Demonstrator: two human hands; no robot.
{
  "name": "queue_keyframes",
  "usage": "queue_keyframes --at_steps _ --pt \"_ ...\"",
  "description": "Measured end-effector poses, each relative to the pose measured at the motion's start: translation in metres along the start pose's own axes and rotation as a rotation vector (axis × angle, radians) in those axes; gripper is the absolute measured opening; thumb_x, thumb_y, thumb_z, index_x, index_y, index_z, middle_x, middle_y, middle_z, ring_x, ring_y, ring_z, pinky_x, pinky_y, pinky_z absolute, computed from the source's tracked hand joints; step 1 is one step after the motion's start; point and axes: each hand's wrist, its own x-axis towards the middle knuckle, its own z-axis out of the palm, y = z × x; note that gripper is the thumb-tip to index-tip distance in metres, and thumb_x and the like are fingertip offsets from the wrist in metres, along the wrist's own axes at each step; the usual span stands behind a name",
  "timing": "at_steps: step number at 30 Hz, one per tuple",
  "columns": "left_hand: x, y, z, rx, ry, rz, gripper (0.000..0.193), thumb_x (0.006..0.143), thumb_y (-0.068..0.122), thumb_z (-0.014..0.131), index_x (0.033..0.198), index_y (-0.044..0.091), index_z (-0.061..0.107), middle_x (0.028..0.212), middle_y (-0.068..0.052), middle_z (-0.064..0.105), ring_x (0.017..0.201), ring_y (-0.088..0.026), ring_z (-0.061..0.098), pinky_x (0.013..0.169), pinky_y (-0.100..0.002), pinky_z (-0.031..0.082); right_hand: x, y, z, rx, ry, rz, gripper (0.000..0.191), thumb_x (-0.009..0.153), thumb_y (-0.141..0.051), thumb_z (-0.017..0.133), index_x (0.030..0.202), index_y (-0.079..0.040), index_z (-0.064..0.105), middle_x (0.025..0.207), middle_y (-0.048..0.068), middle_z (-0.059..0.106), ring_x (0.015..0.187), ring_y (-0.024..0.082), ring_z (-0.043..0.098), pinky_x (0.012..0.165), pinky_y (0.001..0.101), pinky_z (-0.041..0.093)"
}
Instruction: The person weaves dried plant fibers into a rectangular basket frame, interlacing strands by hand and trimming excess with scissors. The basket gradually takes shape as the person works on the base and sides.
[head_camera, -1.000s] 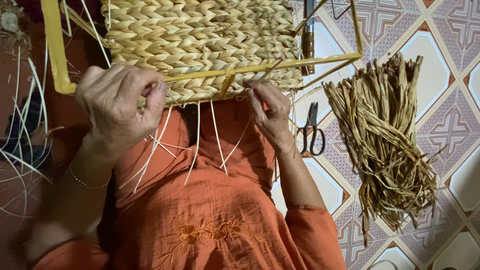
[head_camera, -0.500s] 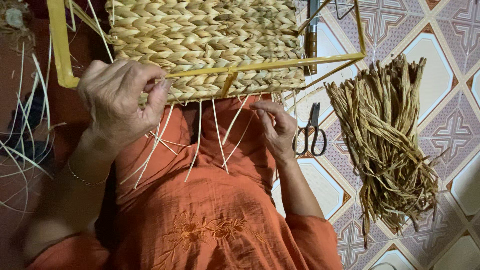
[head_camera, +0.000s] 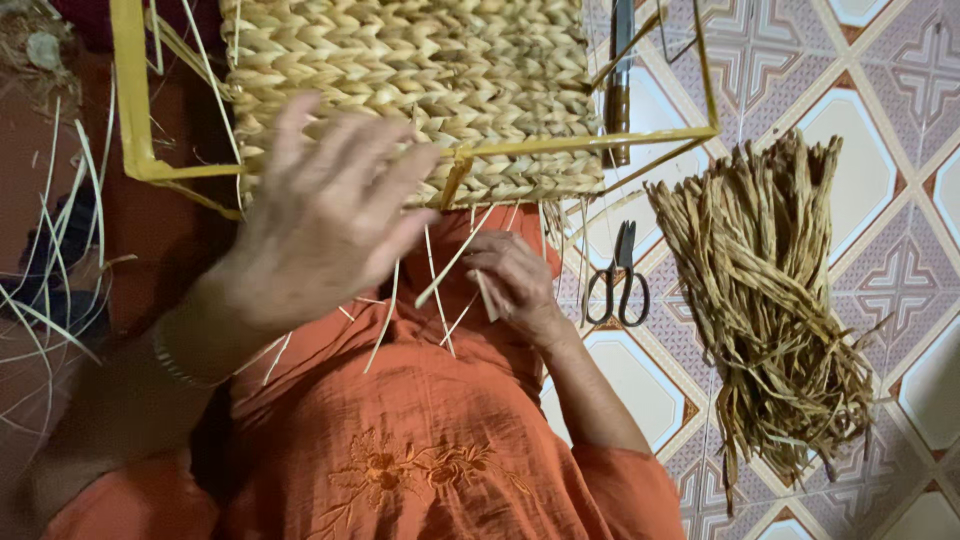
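A woven panel of pale braided straw (head_camera: 420, 80) fills a yellow metal frame (head_camera: 135, 120) that rests over my lap. My left hand (head_camera: 325, 205) hovers blurred in front of the panel's lower edge, fingers spread and holding nothing. Just under that edge, on the orange cloth, my right hand (head_camera: 510, 280) pinches a thin loose straw strand (head_camera: 450, 265). Several more thin strands hang from the weave between the two hands.
Black-handled scissors (head_camera: 618, 285) lie on the patterned floor tiles to the right of my right hand. A thick bundle of dried straw (head_camera: 770, 300) lies farther right. A dark-handled tool (head_camera: 618, 90) lies by the frame's right side. Loose pale strands (head_camera: 50, 270) spread at the left.
My left hand has let go of the weave's lower edge, lifted and opened its fingers. My right hand has dropped from the edge onto the hanging strands.
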Motion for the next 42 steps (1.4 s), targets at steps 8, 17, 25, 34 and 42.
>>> queue_keyframes --at_steps 8,17,25,34,42 --pt "0.047 0.009 0.048 -0.443 0.057 -0.125 0.015 0.1 0.013 0.074 0.108 0.002 0.068 0.088 -0.011 0.072 0.073 -0.023 0.072 0.061 -0.036 0.058 0.022 0.003 0.016 0.649 0.14 0.226 0.006 0.112 -0.004 0.045 0.112 -0.001 0.051 0.137 0.023 0.062 0.123 0.03 0.063 0.108 0.0391 0.051" --pt "0.055 0.013 0.047 -0.301 0.184 -0.062 0.042 0.084 0.045 0.074 0.094 0.005 0.063 0.068 -0.008 0.064 0.056 -0.024 0.068 0.043 -0.036 0.051 0.01 0.003 0.029 0.254 0.202 0.245 0.009 0.104 0.001 0.058 0.097 -0.002 0.053 0.132 0.019 0.069 0.097 0.019 0.065 0.079 0.0322 0.053" --pt "0.052 0.013 0.059 -0.28 0.16 -0.084 0.008 0.094 0.0 0.066 0.099 0.006 0.064 0.074 -0.007 0.066 0.061 -0.019 0.07 0.047 -0.034 0.053 0.004 -0.009 0.023 0.159 0.138 0.29 0.019 0.1 0.002 0.064 0.089 0.0 0.048 0.142 0.016 0.068 0.063 0.012 0.057 0.058 0.0274 0.048" --pt "0.054 0.014 0.058 -0.327 0.126 -0.063 0.022 0.099 0.002 0.066 0.12 -0.001 0.062 0.084 -0.012 0.069 0.062 -0.022 0.069 0.049 -0.032 0.055 0.063 -0.005 -0.001 -0.091 0.335 0.002 0.007 0.092 0.004 0.065 0.095 -0.001 0.06 0.132 0.026 0.06 0.11 0.04 0.066 0.091 0.0436 0.054" --pt "0.054 0.018 0.036 -0.438 0.12 -0.099 0.023 0.086 0.007 0.072 0.107 0.002 0.067 0.091 -0.014 0.066 0.077 -0.027 0.07 0.06 -0.039 0.056 0.062 0.012 0.014 0.053 0.4 0.117 0.013 0.096 0.007 0.067 0.104 -0.003 0.064 0.093 0.009 0.067 0.078 0.02 0.063 0.072 0.0312 0.05"
